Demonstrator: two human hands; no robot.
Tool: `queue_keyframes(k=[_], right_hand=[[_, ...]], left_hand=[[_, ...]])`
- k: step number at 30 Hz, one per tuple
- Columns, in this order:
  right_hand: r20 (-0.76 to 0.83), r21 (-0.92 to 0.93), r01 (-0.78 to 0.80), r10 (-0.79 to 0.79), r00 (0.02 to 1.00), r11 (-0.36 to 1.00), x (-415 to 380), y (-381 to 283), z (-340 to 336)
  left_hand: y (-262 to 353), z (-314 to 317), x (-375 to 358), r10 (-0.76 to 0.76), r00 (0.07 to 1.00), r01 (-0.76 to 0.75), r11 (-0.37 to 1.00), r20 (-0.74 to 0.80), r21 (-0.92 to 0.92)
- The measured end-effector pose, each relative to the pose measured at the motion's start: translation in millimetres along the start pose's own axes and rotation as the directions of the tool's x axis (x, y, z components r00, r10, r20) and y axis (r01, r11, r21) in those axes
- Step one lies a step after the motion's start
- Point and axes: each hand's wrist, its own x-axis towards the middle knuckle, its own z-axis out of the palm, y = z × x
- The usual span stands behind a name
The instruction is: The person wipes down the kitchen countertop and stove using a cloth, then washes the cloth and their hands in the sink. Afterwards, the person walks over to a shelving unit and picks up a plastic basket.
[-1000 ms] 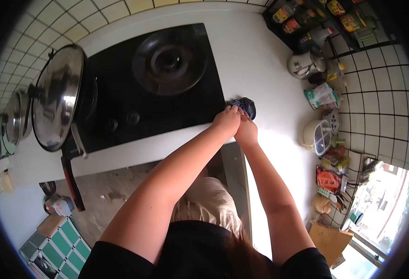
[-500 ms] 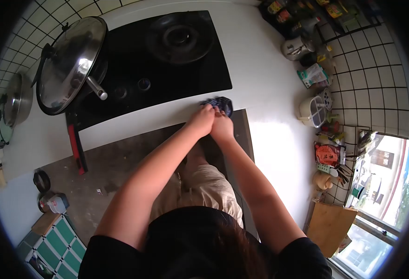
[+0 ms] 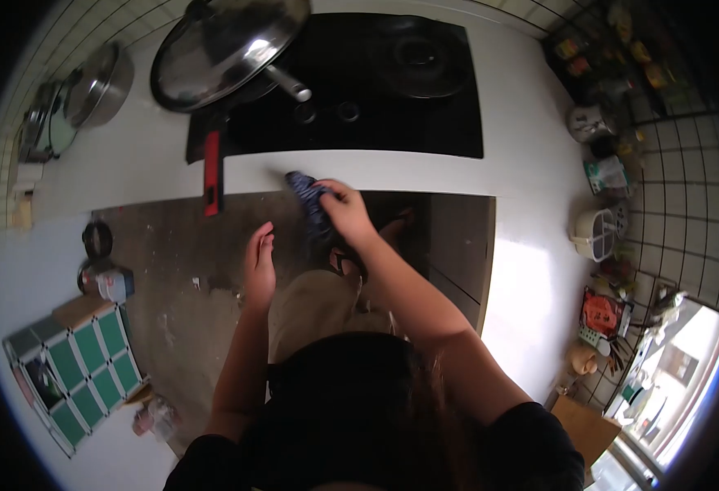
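A dark blue patterned cloth (image 3: pixel 311 206) hangs from my right hand (image 3: pixel 345 211), its top end near the front edge of the white counter (image 3: pixel 359 172). The fingers of that hand are pinched round the cloth. My left hand (image 3: pixel 260 260) is raised to the left of the cloth, apart from it, fingers stretched out and holding nothing. Above both hands lies the black cooktop (image 3: pixel 408 123). On its left stands a wok with a glass lid (image 3: pixel 220 57), and its red and black handle (image 3: pixel 214 172) juts out over the counter's front edge.
Steel pots (image 3: pixel 101 86) stand at the far left of the counter. Along the right wall are a kettle (image 3: pixel 590 123), a white divided holder (image 3: pixel 595 236) and a red packet (image 3: pixel 605 311). A green-panelled cabinet (image 3: pixel 89 368) is at the lower left, beside the brown floor (image 3: pixel 171 327).
My hands were together on the cloth at the counter's edge. Now the left has let go and drawn back, while the right has lifted the cloth leftward. The view has shifted left.
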Motion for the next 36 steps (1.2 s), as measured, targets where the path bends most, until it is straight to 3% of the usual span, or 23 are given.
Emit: queue_keyframes(k=[1,2,6,9,12,13,16,17,20,21,25,26,28,29,32,34,36], right_hand=[[0.055,0.263,-0.09,0.078,0.995,0.961,0,-9,0],[0.066,0.396,-0.158,0.143,0.987,0.905,0,-17,-1],[0.267,0.649,-0.363,0.247,0.932,0.669,-10,-56,-5],[0.342,0.655,-0.447,0.289,0.894,0.609,-18,-65,-9],[0.365,0.64,-0.498,0.338,0.867,0.585,-26,-67,-8],[0.374,0.636,-0.513,0.352,0.858,0.576,-28,-67,-9],[0.43,0.599,-0.528,0.314,0.847,0.602,-35,-71,-11],[0.445,0.579,-0.529,0.303,0.843,0.62,-35,-70,-14],[0.198,0.529,-0.388,0.335,0.921,0.754,-40,-60,-14],[0.262,0.48,-0.345,0.244,0.934,0.807,-40,-59,-17],[0.079,0.174,-0.131,0.119,0.99,0.976,-51,-44,-10],[0.078,0.0,-0.129,0.129,0.989,0.992,-52,-42,-7],[0.152,-0.21,0.008,0.024,0.988,0.978,-55,-38,4],[0.081,-0.248,0.031,-0.011,0.997,0.968,-52,-27,3],[-0.04,-0.297,-0.04,0.03,0.999,0.954,-31,-5,-17],[-0.117,-0.508,0.023,-0.096,0.989,0.861,-18,-27,-18],[-0.102,-0.671,0.195,-0.349,0.931,0.715,12,-33,-26]], left_hand=[[-1,-3,-4,-0.124,0.992,0.124,0.983,0.006,-0.136],[-3,-5,-6,-0.237,0.971,0.237,0.932,0.031,-0.273],[-1,3,3,-0.298,0.926,0.377,0.774,0.232,-0.508],[13,14,14,-0.178,0.909,0.411,0.522,0.376,-0.747],[20,26,24,0.036,0.875,0.45,0.303,0.482,-0.84],[26,28,25,0.029,0.864,0.484,0.221,0.502,-0.847],[46,29,24,-0.003,0.807,0.578,0.203,0.59,-0.79],[48,30,24,-0.016,0.822,0.554,0.249,0.569,-0.794],[47,31,18,-0.082,0.888,0.443,0.416,0.453,-0.794],[45,34,16,-0.111,0.92,0.379,0.49,0.375,-0.785],[38,50,11,-0.14,0.964,0.257,0.699,0.225,-0.667],[24,55,13,-0.09,0.956,0.248,0.756,0.278,-0.605],[27,71,5,-0.092,0.945,0.259,0.795,0.314,-0.549],[15,76,7,-0.112,0.936,0.278,0.816,0.333,-0.507],[37,58,15,-0.111,0.912,0.34,0.741,0.394,-0.579],[34,44,18,-0.141,0.955,0.266,0.795,0.261,-0.546],[33,22,15,-0.139,0.967,0.233,0.817,0.212,-0.528]])
